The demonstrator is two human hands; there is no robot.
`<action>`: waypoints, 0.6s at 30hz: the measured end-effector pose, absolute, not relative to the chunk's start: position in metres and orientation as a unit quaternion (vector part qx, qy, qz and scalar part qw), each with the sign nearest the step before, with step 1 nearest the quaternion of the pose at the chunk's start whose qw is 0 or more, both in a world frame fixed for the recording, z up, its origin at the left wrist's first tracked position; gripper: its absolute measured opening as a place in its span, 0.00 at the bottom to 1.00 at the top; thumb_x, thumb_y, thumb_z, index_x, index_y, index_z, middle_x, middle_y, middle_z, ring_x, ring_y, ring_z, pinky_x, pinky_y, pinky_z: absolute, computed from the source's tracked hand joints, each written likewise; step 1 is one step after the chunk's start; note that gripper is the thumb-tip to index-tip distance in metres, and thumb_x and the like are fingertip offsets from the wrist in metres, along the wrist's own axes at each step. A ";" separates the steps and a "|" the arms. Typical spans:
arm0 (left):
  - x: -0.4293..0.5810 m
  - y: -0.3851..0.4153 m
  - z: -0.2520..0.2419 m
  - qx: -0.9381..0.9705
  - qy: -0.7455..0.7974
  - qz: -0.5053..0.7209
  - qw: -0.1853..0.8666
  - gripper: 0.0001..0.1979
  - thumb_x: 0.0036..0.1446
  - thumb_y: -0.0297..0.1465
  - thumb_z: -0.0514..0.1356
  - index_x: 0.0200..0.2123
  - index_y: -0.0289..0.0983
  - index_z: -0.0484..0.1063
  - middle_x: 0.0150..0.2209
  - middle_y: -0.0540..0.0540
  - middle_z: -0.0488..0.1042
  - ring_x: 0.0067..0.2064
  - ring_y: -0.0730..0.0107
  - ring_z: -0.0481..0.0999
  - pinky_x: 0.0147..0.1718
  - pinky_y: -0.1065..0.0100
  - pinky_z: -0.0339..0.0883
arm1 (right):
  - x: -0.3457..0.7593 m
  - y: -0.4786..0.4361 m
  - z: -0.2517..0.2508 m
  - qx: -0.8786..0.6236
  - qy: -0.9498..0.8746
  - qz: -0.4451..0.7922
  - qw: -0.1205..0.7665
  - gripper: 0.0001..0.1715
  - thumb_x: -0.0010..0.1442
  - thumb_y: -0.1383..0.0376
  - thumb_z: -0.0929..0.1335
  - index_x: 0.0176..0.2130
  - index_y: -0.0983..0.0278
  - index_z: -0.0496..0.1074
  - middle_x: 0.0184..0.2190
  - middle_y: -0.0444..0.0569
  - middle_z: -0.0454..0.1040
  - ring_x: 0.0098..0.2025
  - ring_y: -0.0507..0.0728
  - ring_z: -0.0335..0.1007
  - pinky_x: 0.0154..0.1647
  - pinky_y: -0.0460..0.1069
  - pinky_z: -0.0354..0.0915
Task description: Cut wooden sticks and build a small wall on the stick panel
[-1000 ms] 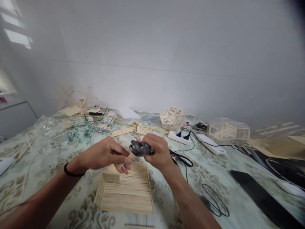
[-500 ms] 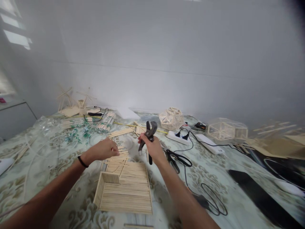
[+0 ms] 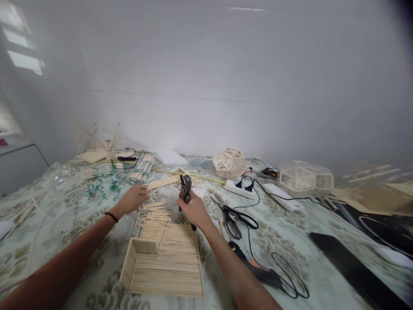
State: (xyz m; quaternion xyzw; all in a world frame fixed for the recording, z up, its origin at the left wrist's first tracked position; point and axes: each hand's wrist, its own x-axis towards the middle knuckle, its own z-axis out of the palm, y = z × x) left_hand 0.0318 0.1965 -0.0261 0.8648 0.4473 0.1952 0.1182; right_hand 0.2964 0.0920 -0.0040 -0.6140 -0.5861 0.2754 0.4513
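My left hand [image 3: 133, 199], with a black band on its wrist, reaches to the near left end of a bundle of thin wooden sticks [image 3: 164, 182]. Its fingers and thumb look slightly apart; whether a stick lies between them is unclear. My right hand [image 3: 192, 209] is closed around dark pruning shears [image 3: 185, 187], jaws pointing up. Below both hands lies a stick-built panel [image 3: 169, 273] with low walls at its left corner. Short loose sticks [image 3: 155, 213] are heaped over its far left part.
Right of my right arm lie black-handled scissors [image 3: 237, 217] and a black glue gun [image 3: 254, 269] with its cord. Farther back are a white power strip [image 3: 239, 189] and a stick polyhedron [image 3: 229, 162]. A long black slab [image 3: 351, 267] lies at right.
My left hand has moved away and left, from above the heaped short sticks to the bundle's end, its fingers less curled. My right hand has shifted left with the shears, uncovering the glue gun.
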 end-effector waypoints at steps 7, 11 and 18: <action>0.030 0.202 -0.030 0.868 0.448 0.184 0.112 0.14 0.61 0.36 0.58 0.34 0.38 0.83 0.44 0.41 0.84 0.49 0.54 0.80 0.53 0.60 0.68 | 0.281 0.093 -0.010 -0.626 -0.563 0.247 0.479 0.12 0.55 0.54 0.67 0.30 0.59 0.70 0.25 0.44 0.74 0.28 0.55 0.68 0.31 0.48 0.60; 0.030 0.202 -0.028 0.856 0.472 0.179 0.109 0.10 0.59 0.31 0.60 0.32 0.36 0.81 0.38 0.41 0.84 0.43 0.56 0.81 0.46 0.62 0.68 | 0.275 0.092 -0.011 -0.639 -0.534 0.231 0.503 0.16 0.55 0.51 0.67 0.26 0.60 0.69 0.20 0.41 0.68 0.23 0.54 0.62 0.26 0.47 0.56; 0.029 0.201 -0.025 0.835 0.507 0.172 0.130 0.11 0.65 0.36 0.61 0.34 0.34 0.75 0.33 0.47 0.78 0.38 0.65 0.77 0.44 0.60 0.69 | 0.292 0.081 0.030 -0.627 -0.490 0.246 0.553 0.22 0.55 0.47 0.68 0.24 0.62 0.69 0.14 0.41 0.64 0.18 0.53 0.61 0.21 0.47 0.56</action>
